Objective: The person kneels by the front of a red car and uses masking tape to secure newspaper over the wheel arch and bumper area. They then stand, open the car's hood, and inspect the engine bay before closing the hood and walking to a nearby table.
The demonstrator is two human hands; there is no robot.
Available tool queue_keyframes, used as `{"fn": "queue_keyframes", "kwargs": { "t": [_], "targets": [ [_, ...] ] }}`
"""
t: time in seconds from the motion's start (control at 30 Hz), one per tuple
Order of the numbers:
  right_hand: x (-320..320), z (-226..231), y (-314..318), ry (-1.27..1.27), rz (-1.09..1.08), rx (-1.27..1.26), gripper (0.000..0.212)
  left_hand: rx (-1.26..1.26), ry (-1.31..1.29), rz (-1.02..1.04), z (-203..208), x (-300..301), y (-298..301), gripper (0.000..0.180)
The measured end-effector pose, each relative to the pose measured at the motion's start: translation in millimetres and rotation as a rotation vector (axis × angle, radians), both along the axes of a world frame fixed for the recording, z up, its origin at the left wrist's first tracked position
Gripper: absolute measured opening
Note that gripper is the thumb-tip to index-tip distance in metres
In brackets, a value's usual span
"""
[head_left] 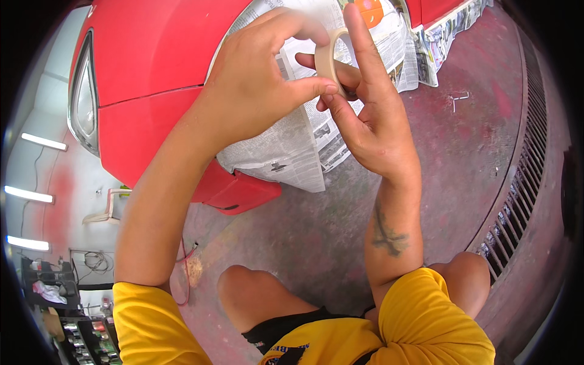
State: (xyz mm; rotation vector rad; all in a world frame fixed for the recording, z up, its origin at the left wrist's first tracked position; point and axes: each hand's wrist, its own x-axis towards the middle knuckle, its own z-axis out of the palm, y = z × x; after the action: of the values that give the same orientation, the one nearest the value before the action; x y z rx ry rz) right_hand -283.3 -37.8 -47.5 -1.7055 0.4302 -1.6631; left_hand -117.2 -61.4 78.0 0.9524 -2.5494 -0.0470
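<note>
Left hand (252, 82), right hand (382, 131): fingers (307, 90) grasping ring-shaped beige masking tape roll (325, 61). Farther, creased newspaper sheets (274, 155) against smooth, curved red car body (146, 55).

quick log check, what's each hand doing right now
Left hand: closed on the beige tape roll, between thumb and fingers.
Right hand: also holding that roll.
</note>
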Motion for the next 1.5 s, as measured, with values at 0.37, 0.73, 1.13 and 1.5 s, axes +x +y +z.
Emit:
{"fn": "queue_keyframes", "kwargs": {
  "t": [0.37,0.73,1.13,1.5],
  "targets": [
    [-1,0,1,0.032,0.036,0.054,0.096,0.062,0.150,-0.022,1,1,4,0.026],
    [19,-2,8,0.024,-0.059,-0.032,0.094,-0.346,-0.137,0.051,1,10,11,0.016],
    [9,3,6,-0.074,-0.146,-0.139,0.086,0.651,0.168,0.127,45,35,15,0.015],
    [11,-8,-11,-0.005,-0.639,0.256,0.028,0.351,0.161,0.337,19,10,26,0.015]
  ]
}}
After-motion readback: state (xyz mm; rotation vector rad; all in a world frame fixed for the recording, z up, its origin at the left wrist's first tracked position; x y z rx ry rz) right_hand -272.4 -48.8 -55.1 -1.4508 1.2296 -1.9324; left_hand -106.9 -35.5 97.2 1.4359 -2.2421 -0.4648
